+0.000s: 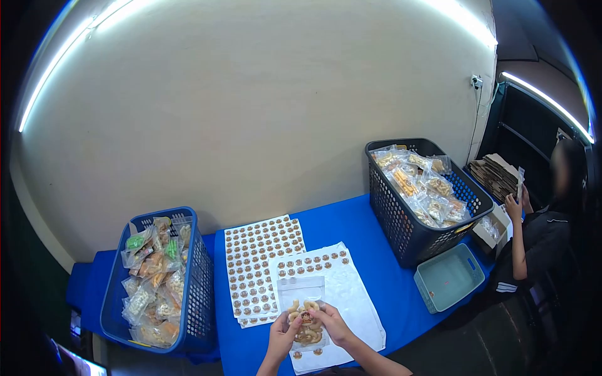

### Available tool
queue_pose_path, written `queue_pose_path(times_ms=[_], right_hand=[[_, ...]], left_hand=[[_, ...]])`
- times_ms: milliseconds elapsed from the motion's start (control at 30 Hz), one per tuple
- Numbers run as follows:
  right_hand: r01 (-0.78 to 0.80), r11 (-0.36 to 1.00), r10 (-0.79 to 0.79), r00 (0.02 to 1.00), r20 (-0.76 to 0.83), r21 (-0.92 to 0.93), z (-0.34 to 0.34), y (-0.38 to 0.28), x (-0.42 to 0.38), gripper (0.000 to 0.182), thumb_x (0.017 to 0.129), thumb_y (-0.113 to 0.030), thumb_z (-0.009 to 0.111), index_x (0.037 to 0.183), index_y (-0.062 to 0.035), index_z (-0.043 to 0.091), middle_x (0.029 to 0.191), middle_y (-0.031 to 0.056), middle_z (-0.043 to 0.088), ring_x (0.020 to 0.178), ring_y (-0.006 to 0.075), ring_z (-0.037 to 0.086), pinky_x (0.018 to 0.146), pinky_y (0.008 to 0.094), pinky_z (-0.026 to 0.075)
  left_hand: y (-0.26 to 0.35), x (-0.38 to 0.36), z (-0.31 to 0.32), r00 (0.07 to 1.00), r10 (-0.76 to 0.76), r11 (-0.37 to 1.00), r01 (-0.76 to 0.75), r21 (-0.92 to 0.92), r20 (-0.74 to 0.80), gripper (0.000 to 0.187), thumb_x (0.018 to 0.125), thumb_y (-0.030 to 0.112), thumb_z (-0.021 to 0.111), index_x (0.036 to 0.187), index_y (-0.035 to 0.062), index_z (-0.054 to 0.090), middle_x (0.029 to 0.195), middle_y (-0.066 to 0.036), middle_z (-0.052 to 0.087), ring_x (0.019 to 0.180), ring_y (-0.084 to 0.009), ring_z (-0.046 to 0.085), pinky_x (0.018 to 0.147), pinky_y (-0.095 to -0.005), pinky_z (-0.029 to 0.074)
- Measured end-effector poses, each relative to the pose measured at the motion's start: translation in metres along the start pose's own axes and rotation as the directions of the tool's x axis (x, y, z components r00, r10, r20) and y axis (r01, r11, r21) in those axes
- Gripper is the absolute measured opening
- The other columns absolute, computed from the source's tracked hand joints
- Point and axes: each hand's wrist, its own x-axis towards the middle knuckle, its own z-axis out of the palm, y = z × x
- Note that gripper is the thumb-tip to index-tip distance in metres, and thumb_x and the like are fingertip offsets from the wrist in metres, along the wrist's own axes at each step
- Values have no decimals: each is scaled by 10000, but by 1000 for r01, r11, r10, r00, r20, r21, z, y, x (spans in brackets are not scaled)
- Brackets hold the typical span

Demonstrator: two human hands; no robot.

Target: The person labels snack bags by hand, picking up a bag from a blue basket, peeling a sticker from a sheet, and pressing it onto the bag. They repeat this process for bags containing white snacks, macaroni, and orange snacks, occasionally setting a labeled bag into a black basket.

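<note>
Snack packet pinched between left hand and right hand, held over the label sheets.

Clear pouch, flat at the top, filled below with tan, curled pieces and bearing one round brown label at mid-front; gripped at either side, thumbs on the front beside the label. To the left, one blue basket heaped with clear packets, mostly pale or tan, a few bright green; to the right, one dark basket piled with further packets, some with orange-yellow sticks. Just beside the dark basket, one shallow grey-green tub. Counted: packets in hand, one; large baskets, two; tubs, one; label sheets, at least three; basketed packets, too overlapped to number.
</note>
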Motion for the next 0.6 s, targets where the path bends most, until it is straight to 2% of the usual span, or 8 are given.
queue_pose_path(times_ms=[167, 267, 367, 467, 567, 600], right_hand=[[37, 983, -21, 996, 91, -180, 10, 0, -5, 236, 856, -209, 531, 976, -6, 533, 890, 30, 568, 814, 74, 534, 707, 219, 434], [105, 962, -84, 992, 94, -252, 20, -1, -7, 179, 857, -170, 527, 931, -8, 533, 826, 16, 563, 778, 46, 512, 693, 205, 419], [158, 960, -152, 987, 45, -233, 21, 7, -4, 184, 856, -180, 529, 934, -14, 541, 822, 13, 570, 756, 46, 515, 672, 201, 416], [27, 997, -24, 999, 46, -69, 19, 2, -2, 218, 858, -215, 530, 958, -23, 541, 870, 10, 560, 797, 59, 518, 698, 205, 424], [-19, 993, 30, 995, 95, -116, 9, 4, 3, 217, 872, -230, 504, 960, -36, 544, 863, 3, 559, 802, 54, 506, 716, 207, 411], [-36, 996, 42, 996, 75, -82, 9, 1, 2, 247, 869, -247, 504, 972, -24, 533, 906, 37, 565, 864, 84, 516, 756, 221, 410]], left_hand=[[8, 3, -16, 995, -95, 989, 96, 109, -11, 309, 838, 135, 555, 1081, -42, 482, 964, -75, 577, 830, -95, 554, 678, -210, 460], [2, 5, -16, 997, -17, 991, 26, 130, -73, 263, 824, 160, 583, 990, -38, 536, 883, -65, 598, 766, -81, 556, 641, -201, 456], [2, 3, -10, 989, 62, 989, -43, 144, -131, 236, 820, 170, 590, 933, -35, 561, 822, -54, 604, 709, -71, 553, 604, -195, 449], [10, 1, -5, 988, 88, 982, -64, 176, -130, 230, 821, 174, 591, 919, -32, 568, 797, -47, 603, 681, -63, 547, 577, -189, 438], [6, 2, -12, 992, 75, 980, -55, 189, -103, 228, 823, 168, 586, 939, -28, 568, 792, -40, 601, 678, -49, 540, 566, -182, 425], [7, 3, -13, 993, 67, 982, -48, 183, -100, 228, 823, 166, 586, 943, -26, 569, 792, -37, 601, 678, -47, 539, 571, -181, 427]])
